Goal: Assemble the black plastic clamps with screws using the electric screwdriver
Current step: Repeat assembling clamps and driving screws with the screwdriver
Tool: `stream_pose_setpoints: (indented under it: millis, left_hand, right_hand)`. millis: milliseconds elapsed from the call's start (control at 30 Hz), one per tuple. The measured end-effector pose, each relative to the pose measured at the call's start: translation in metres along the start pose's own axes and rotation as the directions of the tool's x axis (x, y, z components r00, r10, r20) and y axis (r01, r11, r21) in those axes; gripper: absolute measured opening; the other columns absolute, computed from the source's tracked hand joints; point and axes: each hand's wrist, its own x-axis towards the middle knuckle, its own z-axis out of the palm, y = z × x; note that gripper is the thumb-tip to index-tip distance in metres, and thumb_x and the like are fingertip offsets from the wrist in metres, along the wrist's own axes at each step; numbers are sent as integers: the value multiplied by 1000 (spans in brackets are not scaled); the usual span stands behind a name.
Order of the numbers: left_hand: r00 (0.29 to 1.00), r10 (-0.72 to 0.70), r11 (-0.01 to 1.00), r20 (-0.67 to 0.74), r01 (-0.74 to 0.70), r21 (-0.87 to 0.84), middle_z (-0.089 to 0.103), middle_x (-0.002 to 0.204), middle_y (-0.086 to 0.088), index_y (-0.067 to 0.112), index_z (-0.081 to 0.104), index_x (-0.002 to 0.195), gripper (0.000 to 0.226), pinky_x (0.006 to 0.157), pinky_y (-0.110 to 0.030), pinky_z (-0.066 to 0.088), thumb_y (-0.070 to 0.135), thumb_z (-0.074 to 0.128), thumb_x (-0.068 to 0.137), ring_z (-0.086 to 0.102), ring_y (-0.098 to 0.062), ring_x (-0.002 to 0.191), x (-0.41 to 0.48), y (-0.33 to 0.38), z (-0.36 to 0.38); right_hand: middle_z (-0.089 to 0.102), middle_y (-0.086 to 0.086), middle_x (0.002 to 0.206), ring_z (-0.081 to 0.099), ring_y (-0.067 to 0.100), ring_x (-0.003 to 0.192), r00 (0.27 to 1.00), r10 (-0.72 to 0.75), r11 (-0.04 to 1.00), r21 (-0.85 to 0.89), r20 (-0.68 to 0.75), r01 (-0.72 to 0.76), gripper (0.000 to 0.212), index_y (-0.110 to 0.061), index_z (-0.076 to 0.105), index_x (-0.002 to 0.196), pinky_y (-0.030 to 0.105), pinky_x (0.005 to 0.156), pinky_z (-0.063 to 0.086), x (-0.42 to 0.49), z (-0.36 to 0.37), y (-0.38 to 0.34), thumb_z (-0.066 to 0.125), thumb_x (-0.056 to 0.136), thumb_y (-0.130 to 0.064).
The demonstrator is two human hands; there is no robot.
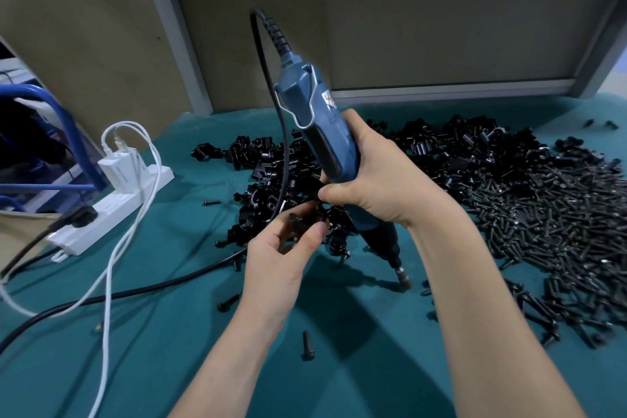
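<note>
Slippage seems the risk: the left hand (285,256) only pinches a black clamp (299,221) while the right hand (371,180) grips the electric screwdriver (319,112), its bit pointing well away.

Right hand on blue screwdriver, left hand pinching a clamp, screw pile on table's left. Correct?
Head view: the screw pile lies on the right of the table, not left. Right hand on the blue screwdriver, left hand pinching a clamp: both correct.
</note>
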Motion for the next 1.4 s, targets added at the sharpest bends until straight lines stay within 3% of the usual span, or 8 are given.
stream_pose_setpoints:
  millis: [200,600,767,867,1067,1233,1400]
  left_hand:
    - [999,35,999,1,-35,11,75,81,15,25,68,98,33,70,-6,47,25,72,66,67,5,77,0,-3,2]
    - [997,74,997,6,-74,17,75,89,15,29,68,105,36,73,-9,48,32,72,70,67,4,83,1,-1,-3]
    - [993,116,993,38,-116,14,75,101,9,53,48,126,60,67,-12,49,24,74,80,71,-9,91,-1,1,-2]
    - [988,135,986,75,-141,85,76,90,4,64,49,121,54,63,-22,54,28,65,83,72,-13,87,-2,2,-1]
    - [988,137,985,77,-144,98,76,93,1,53,61,108,36,65,-26,56,30,66,81,72,-19,91,-1,-4,-2]
    - [985,145,982,95,-155,106,75,98,0,43,59,108,36,80,-33,58,22,68,81,71,-19,92,0,-7,-4]
    - [977,178,974,117,-192,122,74,98,3,42,58,108,39,81,-25,54,19,70,80,69,-14,94,0,-8,-2]
  right_hand:
    - [67,12,84,63,34,76,1000,-16,1000,6,22,16,52,-24,46,105,48,71,54,-1,0,0,75,67,-3]
    - [63,19,85,59,41,77,998,-36,997,70,45,33,51,-21,47,109,54,70,52,-1,3,3,73,68,-3]
    - [63,21,84,60,43,78,996,-28,997,69,85,22,50,-20,46,107,56,70,52,-1,4,3,71,66,-4]
    - [66,16,83,63,39,76,994,-28,1000,8,105,27,52,-21,47,109,53,68,54,0,3,3,73,68,-3]
    - [66,14,84,64,40,80,996,-18,996,93,92,9,47,-21,48,103,55,72,54,-1,2,4,73,65,-9]
    - [64,19,88,62,43,85,995,-9,991,136,99,-5,44,-20,48,100,59,75,53,0,3,7,73,65,-10]
    - [72,4,89,71,24,84,987,1,990,140,159,-24,53,-17,49,112,49,81,57,-2,-3,8,76,68,-6]
